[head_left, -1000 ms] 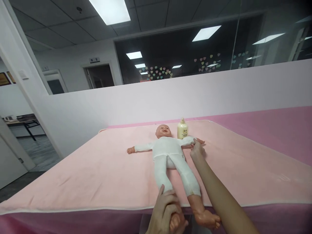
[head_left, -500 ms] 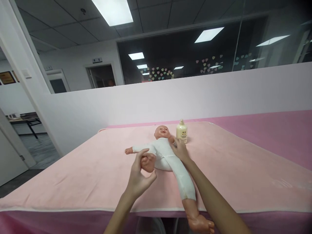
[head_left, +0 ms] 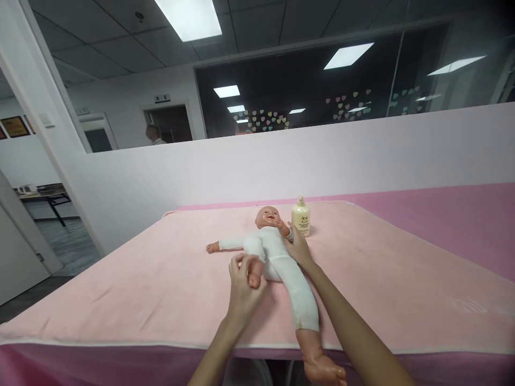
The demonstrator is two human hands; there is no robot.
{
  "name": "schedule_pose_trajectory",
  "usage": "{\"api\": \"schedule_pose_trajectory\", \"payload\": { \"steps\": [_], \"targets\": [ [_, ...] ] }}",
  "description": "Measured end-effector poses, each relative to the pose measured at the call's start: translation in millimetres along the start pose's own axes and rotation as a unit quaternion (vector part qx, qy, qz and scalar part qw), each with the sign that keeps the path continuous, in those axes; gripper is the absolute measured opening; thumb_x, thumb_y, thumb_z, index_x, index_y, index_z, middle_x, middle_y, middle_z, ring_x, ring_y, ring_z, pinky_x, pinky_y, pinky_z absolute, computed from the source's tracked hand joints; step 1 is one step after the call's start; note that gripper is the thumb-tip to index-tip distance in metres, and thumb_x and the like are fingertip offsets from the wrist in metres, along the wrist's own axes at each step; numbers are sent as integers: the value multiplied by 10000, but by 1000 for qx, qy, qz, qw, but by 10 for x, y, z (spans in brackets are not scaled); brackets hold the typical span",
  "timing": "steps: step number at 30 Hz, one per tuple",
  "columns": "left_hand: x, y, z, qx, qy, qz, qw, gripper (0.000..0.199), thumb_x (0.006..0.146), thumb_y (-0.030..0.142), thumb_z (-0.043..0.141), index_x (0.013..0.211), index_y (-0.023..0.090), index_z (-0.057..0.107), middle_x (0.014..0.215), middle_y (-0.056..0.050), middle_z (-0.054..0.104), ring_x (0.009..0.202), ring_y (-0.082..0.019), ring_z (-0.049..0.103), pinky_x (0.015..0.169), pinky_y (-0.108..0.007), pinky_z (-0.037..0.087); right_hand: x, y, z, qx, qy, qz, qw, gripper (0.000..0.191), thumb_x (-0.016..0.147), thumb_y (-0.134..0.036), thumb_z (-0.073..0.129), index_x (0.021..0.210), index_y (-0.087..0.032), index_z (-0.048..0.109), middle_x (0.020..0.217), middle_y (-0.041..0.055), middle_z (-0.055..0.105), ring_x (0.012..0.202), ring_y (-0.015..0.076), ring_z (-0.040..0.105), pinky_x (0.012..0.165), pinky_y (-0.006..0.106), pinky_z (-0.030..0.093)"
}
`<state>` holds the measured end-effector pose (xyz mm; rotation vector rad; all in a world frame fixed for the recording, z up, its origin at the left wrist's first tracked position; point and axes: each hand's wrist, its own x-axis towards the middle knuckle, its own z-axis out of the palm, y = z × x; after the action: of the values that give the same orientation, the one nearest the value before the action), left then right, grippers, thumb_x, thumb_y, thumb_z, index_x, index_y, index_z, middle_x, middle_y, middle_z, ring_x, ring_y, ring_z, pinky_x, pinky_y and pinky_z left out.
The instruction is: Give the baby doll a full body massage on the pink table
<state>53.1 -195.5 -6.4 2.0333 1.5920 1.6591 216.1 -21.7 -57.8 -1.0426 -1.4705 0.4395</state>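
One white-dressed, tan plastic baby doll (head_left: 274,246) lies on soft pink blanket (head_left: 140,289) | left hand (head_left: 244,287) holds its foot (head_left: 254,280), right hand (head_left: 298,246) its arm (head_left: 284,229) | big right-hand swing could tip pale-yellow plastic bottle (head_left: 301,215)

Left forearm (head_left: 219,346) and right forearm (head_left: 348,321) both look slim, bare and gently tapered

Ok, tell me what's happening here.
A person's left grip holds a doll's leg near the foot, bent toward its body. The right grip holds an arm folded toward its chin. The doll lies face up on a pink blanket, its other foot past the near edge, a bottle standing near its head.
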Motion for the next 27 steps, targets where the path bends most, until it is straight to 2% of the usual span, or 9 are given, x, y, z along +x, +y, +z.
{"api": "schedule_pose_trajectory", "payload": {
  "steps": [2, 5, 9, 13, 16, 18, 20, 23, 27],
  "targets": [
    [-124, 106, -84, -12, 9, 4, 1000, 370, 649, 71, 524, 980, 231, 561, 1021, -57, 489, 976, -208, 536, 788, -328, 492, -4, -38, -9, 32, 44, 45, 997, 561, 714, -330, 565, 1250, -227, 434, 1219, 84, 553, 1088, 232, 520, 886, 357, 409],
    [-276, 307, -279, -16, 60, 22, 998, 327, 686, 115, 563, 993, 225, 546, 991, -48, 560, 950, -199, 570, 784, -308, 501, 21, -71, -47, 76, 111, 119, 984, 505, 718, -434, 560, 1165, -224, 453, 1094, 82, 611, 957, 235, 583, 772, 325, 442],
    [-424, 501, -475, -9, 136, 20, 990, 305, 751, 196, 604, 1044, 219, 525, 997, -51, 600, 972, -195, 585, 864, -336, 487, 79, 6, -103, 130, 243, 248, 928, 468, 723, -460, 533, 1103, -198, 461, 1069, 107, 612, 927, 235, 599, 725, 304, 457],
    [-594, 536, -431, -24, 91, -13, 996, 262, 805, 235, 573, 1057, 219, 503, 1109, -91, 587, 1047, -205, 563, 900, -359, 470, 87, 171, -130, 173, 323, 382, 848, 452, 752, -425, 463, 1125, -169, 476, 1091, 158, 599, 918, 251, 616, 673, 325, 488],
    [-663, 531, -371, -31, 103, -16, 994, 229, 818, 252, 559, 1035, 211, 497, 1123, -105, 579, 1061, -214, 553, 905, -380, 461, 74, 226, -139, 165, 330, 414, 832, 480, 762, -434, 425, 1142, -147, 490, 1074, 176, 605, 904, 265, 625, 655, 341, 497],
    [-606, 519, -362, -24, 101, -3, 995, 252, 817, 262, 561, 1052, 202, 493, 1111, -108, 577, 1055, -218, 553, 902, -384, 458, 69, 200, -139, 151, 326, 381, 852, 517, 751, -448, 447, 1160, -135, 491, 1081, 175, 610, 915, 273, 621, 690, 349, 497],
    [-450, 471, -358, -23, 82, 5, 996, 291, 822, 276, 554, 1090, 195, 473, 1109, -110, 572, 1055, -217, 552, 899, -380, 454, 63, 136, -127, 128, 292, 292, 902, 528, 729, -447, 498, 1168, -153, 506, 1096, 141, 620, 938, 268, 612, 753, 355, 487],
    [-110, 287, -294, -29, 25, -2, 999, 293, 842, 302, 521, 1102, 195, 439, 1133, -114, 552, 1095, -219, 525, 913, -386, 433, 43, 34, -83, 68, 166, 123, 976, 471, 719, -385, 537, 1151, -200, 559, 1127, 79, 626, 1002, 244, 587, 856, 358, 451],
    [275, -26, -148, -49, -35, -67, 996, 242, 860, 317, 475, 1045, 179, 400, 1157, -137, 516, 1107, -229, 512, 920, -415, 413, 16, -18, -22, -24, 1, -7, 1000, 439, 710, -261, 537, 1144, -224, 598, 1145, 51, 625, 1057, 225, 553, 930, 368, 406]
  ]
}}
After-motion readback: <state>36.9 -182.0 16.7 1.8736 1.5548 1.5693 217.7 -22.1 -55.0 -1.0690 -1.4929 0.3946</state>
